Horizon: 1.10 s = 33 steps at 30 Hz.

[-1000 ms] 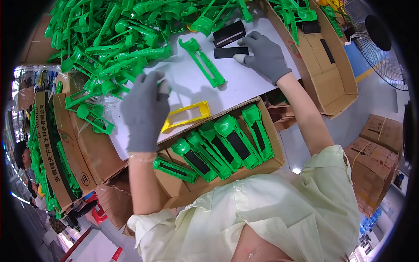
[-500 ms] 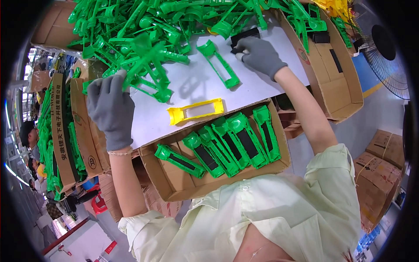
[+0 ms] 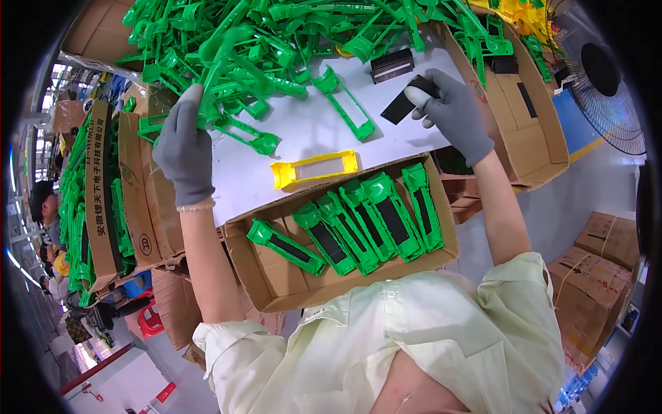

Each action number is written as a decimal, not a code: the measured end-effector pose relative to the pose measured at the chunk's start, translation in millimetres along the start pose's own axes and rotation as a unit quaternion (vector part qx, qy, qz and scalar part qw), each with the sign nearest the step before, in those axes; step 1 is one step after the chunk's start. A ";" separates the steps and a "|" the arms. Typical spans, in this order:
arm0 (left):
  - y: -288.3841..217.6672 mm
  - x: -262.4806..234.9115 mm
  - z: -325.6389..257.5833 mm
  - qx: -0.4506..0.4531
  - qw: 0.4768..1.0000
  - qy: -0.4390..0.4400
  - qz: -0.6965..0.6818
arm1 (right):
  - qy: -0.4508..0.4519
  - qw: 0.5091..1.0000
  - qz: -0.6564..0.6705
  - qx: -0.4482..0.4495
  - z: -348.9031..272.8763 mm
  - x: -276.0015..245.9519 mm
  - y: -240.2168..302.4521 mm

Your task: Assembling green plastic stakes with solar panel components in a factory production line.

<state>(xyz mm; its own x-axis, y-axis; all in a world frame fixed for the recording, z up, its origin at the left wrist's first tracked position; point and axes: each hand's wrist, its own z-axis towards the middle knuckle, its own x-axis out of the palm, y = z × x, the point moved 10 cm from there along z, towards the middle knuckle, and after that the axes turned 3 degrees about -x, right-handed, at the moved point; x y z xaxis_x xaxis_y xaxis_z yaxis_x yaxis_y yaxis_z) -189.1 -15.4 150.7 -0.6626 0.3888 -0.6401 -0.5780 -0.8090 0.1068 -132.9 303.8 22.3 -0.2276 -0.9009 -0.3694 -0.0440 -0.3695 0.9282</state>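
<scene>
My left hand (image 3: 185, 152), in a grey glove, grips the end of a long green plastic frame (image 3: 216, 72) that stands up in front of the pile, slightly blurred. A flat black strip (image 3: 398, 109) is pinched between the thumb and fingers of my gloved right hand (image 3: 454, 117), over the white tabletop (image 3: 303, 131). Just beyond it lies a stack of black strips (image 3: 392, 67). Between the hands rest a loose green frame (image 3: 357, 124) and a yellow frame (image 3: 317, 168). Nearest my body, a cardboard box (image 3: 276, 301) holds several green frames with black strips set in them.
A big heap of green frames (image 3: 303, 27) covers the table's far side. Cardboard boxes stand at left (image 3: 131, 200) and right (image 3: 545, 148). A fan (image 3: 598, 69) is at the far right, with stacked cartons (image 3: 586, 297) below. Other people (image 3: 47, 207) are at the far left.
My right hand has drawn back from the stack, toward me and to the right, with a black strip in it. My left hand has shifted slightly right, still gripping the green frame.
</scene>
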 end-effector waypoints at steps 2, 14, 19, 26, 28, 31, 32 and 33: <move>-10.9 -10.5 2.4 0.020 0.999 -0.026 -0.015 | -0.042 0.994 -0.057 -0.084 -8.0 -8.5 7.6; -27.9 -23.8 0.8 0.052 0.985 -0.120 -0.115 | -0.002 0.991 0.131 -0.012 -22.3 -3.0 9.6; -3.0 -3.3 -10.1 -0.146 0.939 -0.100 -0.294 | 0.021 0.989 0.018 -0.144 -13.0 19.8 49.7; -42.0 54.6 -120.4 -0.539 0.534 0.094 -0.645 | 0.097 0.975 0.198 0.009 -38.9 42.2 61.5; -69.4 54.4 -139.4 -0.564 0.482 0.145 -0.655 | 0.144 0.968 0.198 0.055 -54.4 55.2 52.4; -95.3 50.0 -150.4 -0.562 0.445 0.197 -0.668 | 0.167 0.965 0.191 0.064 -71.4 65.9 46.6; -100.6 47.4 -152.2 -0.566 0.450 0.213 -0.657 | 0.173 0.967 0.176 0.066 -75.0 66.5 44.9; -103.4 46.2 -153.2 -0.567 0.448 0.216 -0.657 | 0.178 0.968 0.162 0.067 -78.1 66.9 43.7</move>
<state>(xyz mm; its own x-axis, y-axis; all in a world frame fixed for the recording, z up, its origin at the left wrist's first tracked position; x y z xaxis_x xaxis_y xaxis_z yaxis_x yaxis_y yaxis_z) -87.0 18.6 -6.4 0.1895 0.9341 0.3027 0.4415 0.1943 -0.8760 -74.1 209.6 34.6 0.0981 -0.9948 -0.0273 -0.1583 -0.0427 0.9865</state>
